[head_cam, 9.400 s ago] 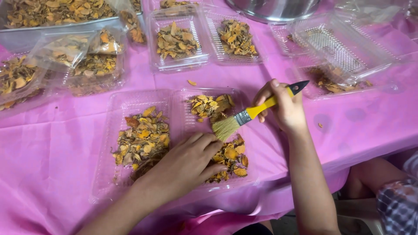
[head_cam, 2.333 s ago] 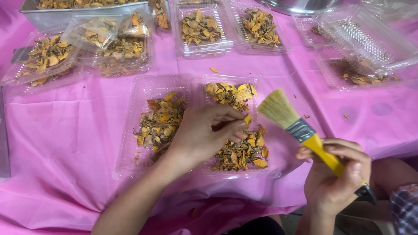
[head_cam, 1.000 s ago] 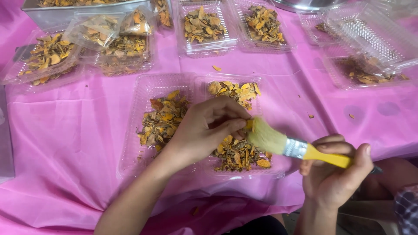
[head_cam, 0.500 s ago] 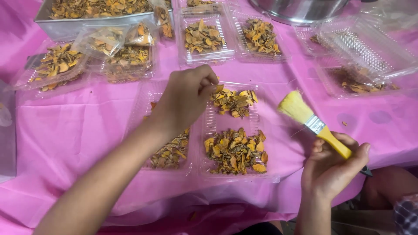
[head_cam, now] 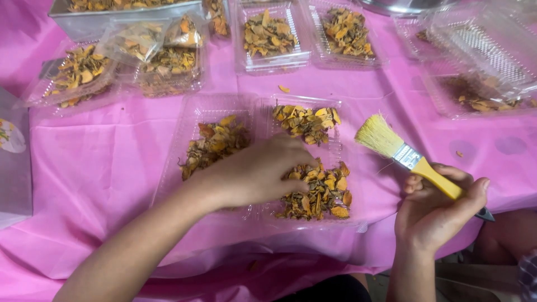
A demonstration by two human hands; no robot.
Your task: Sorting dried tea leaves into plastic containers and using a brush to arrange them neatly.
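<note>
Left hand [head_cam: 254,176] flat over the dried pieces, right hand [head_cam: 433,210] holding a brush off to the side.

Fingers of the left hand curl loosely down onto the orange-brown dried slices [head_cam: 319,193] in the near compartment of the open clear clamshell tray [head_cam: 184,134], which sits on the pink tablecloth [head_cam: 89,162] just in front of the person; whether it pinches a piece I cannot tell. More slices fill the tray's far and left compartments. The right hand is wrapped shut round the yellow handle of the paintbrush [head_cam: 403,154], bristles up and clear of the tray. To do this well, I'd say steady the pile lightly, not crush the brittle pieces, and sweep gently. Other filled trays [head_cam: 268,36] line the far edge.
</note>
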